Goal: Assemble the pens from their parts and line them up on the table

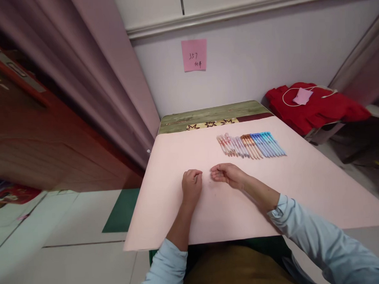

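My left hand (192, 184) rests at the middle of the pink-covered table (167, 205), its fingers curled in and the thumb on top. Whatever may be inside that curl is hidden from me. Just to its right, a small gap away, my right hand (228, 175) is turned with its palm toward the left. Its fingers stretch out, slightly bent, and I make out no clear object in it. Beyond the right hand lies a neat row of pens (251, 146), side by side, running from pinkish white through pale lilac and brown to blue and turquoise. Neither hand touches them.
Behind the table stands a pale wall with a pink note (194, 55). A wood-patterned cloth (176, 119) shows at the table's far edge. Red fabric (320, 111) with a white cable lies at the right. A curtain (110, 57) hangs at the left beside a wooden door (51, 144).
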The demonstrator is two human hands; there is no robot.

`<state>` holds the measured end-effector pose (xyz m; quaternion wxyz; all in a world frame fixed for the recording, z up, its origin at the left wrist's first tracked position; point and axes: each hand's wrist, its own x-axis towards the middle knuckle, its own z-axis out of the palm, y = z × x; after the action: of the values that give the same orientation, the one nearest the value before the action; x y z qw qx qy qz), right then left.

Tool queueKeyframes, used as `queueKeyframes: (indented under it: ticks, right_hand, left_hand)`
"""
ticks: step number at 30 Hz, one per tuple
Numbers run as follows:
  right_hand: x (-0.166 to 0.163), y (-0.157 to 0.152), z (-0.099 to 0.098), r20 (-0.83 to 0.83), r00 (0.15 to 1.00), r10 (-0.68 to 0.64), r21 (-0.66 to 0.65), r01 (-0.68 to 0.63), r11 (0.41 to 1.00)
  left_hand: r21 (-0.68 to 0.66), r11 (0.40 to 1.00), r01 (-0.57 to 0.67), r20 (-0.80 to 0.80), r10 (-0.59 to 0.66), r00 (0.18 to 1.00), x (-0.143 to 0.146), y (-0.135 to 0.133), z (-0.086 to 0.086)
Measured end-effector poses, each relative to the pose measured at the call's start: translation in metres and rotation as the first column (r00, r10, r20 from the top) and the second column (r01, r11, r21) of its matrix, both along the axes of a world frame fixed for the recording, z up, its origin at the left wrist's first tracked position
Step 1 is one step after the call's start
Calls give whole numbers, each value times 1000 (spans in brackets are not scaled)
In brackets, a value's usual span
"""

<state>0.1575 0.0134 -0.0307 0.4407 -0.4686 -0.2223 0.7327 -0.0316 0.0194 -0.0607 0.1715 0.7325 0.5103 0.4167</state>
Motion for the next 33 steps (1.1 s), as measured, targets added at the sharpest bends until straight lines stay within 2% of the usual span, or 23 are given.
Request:
queueKeyframes:
  ticks: [10,12,14,16,19,21,23,27,33]
  right_hand:
    - [4,-2,4,-45,998,45,-21,-46,999]
    - [3,-2,2,10,998,59,27,-59,998]
    - [2,-2,0,186,981,51,122,-74,990]
    - [0,-2,-1,456,890,0,232,-118,966]
    - [-2,-1,0,786,615,-68,291,-270,918]
    - [-4,-1,1,890,448,-85,273,-374,886]
    - [-6,0,1,934,341,-104,259,-448,856]
    - [-11,0,-2,964,240,-117,229,-518,824]
    - [-11,-1,-1,981,161,-110,179,-527,831]
  left_hand:
    - [-10,1000,-7,15,7,1000,1,0,0]
    - [-10,1000,-7,16,7,1000,1,0,1]
    - [-11,1000,-5,18,5,1000,1,-1,2]
    - [-16,1000,-6,19,6,1000,1,0,2]
    - [-24,1000,-8,20,9,1000,1,0,2]
    - [-26,1000,-7,18,8,1000,0,0,2]
    - [-30,1000,-7,19,7,1000,0,0,2]
    - [-31,1000,-7,25,7,1000,0,-1,1]
    - [-34,999,-4,33,5,999,0,-1,2]
